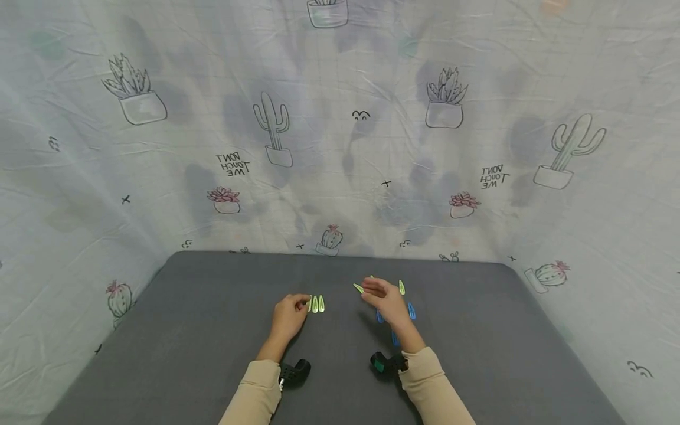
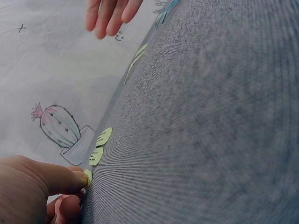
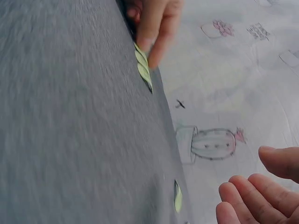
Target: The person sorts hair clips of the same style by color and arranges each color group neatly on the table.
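Observation:
My left hand [image 1: 288,317] pinches a yellow-green snap hair clip [image 2: 88,178] between thumb and finger, at the left end of a short row. Two matching clips, a middle one [image 1: 315,304] and a right one [image 1: 321,303], lie side by side just right of it. Over the scattered clips hovers my right hand [image 1: 390,305], its fingers extended and slightly bent, holding nothing. A slanted yellow-green clip [image 1: 358,288] lies by its fingertips; in the right wrist view, a yellow-green clip [image 3: 178,198] rests on the table below the palm.
Right of my right hand lie another yellow-green clip [image 1: 401,287] and a blue clip [image 1: 411,311]. More blue clips, one [image 1: 379,317] partly covered and one [image 1: 395,338] nearer, lie beside the wrist. The grey table [image 1: 175,342] meets a cactus-print cloth [image 1: 340,177] behind.

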`<state>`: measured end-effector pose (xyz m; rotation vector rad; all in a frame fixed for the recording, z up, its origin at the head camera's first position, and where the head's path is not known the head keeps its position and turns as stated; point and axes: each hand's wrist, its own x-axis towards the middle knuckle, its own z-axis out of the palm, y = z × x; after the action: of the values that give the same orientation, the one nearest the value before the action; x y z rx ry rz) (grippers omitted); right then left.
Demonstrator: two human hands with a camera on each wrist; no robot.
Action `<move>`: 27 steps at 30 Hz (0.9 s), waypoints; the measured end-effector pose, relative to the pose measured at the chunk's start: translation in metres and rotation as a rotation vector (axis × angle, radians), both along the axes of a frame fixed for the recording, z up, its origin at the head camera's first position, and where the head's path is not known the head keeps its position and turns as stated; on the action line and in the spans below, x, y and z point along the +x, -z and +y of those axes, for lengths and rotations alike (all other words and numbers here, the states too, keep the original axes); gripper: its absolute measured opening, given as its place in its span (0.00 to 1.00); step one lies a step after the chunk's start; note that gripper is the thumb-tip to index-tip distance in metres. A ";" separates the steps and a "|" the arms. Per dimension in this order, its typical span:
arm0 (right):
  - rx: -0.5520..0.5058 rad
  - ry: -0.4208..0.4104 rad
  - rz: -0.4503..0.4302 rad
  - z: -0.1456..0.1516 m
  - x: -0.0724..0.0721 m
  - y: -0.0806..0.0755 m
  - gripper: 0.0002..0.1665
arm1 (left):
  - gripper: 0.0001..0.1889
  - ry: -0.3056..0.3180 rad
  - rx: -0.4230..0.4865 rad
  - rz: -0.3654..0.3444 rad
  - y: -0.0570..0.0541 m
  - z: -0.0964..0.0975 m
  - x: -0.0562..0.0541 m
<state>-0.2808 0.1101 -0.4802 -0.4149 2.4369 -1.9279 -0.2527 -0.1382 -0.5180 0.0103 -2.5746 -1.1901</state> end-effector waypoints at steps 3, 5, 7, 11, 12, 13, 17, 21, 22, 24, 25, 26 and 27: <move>0.001 0.027 -0.015 0.009 0.000 0.000 0.26 | 0.09 -0.001 -0.009 0.004 0.000 0.000 0.001; 0.012 0.047 -0.012 0.016 0.000 -0.002 0.26 | 0.09 0.003 -0.014 0.006 0.001 0.000 0.001; 0.016 0.064 -0.024 0.021 0.002 -0.005 0.26 | 0.09 0.005 -0.013 0.006 0.001 0.000 0.001; 0.028 0.075 -0.039 0.029 0.009 -0.017 0.27 | 0.09 0.003 0.001 0.008 -0.001 0.001 0.003; 0.024 0.078 -0.047 0.031 0.010 -0.020 0.27 | 0.09 0.002 0.004 0.010 -0.001 0.001 0.003; 0.021 0.081 -0.054 0.033 0.010 -0.021 0.27 | 0.09 0.000 0.005 0.012 -0.002 0.000 0.003; 0.019 0.110 -0.063 0.045 0.002 -0.008 0.28 | 0.08 -0.004 0.011 0.016 -0.002 0.000 0.003; 0.004 0.167 -0.060 0.058 -0.007 0.009 0.28 | 0.08 -0.001 0.007 0.011 -0.001 0.000 0.004; 0.001 0.181 -0.056 0.060 -0.008 0.012 0.27 | 0.09 0.000 0.006 0.010 -0.001 0.000 0.004; -0.007 0.206 -0.045 0.065 -0.011 0.015 0.26 | 0.09 -0.003 0.004 0.007 0.000 0.000 0.003; -0.016 0.216 -0.045 0.067 -0.012 0.017 0.26 | 0.09 -0.004 0.003 0.006 0.000 0.001 0.003; -0.020 0.227 -0.046 0.068 -0.014 0.018 0.26 | 0.09 -0.005 0.003 0.005 0.000 0.001 0.003; -0.018 0.235 -0.049 0.070 -0.015 0.019 0.26 | 0.09 -0.007 0.003 0.005 0.000 0.000 0.003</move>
<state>-0.2956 0.1801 -0.4994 -0.0825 2.5387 -2.0166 -0.2496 -0.1378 -0.5181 0.0171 -2.5663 -1.1906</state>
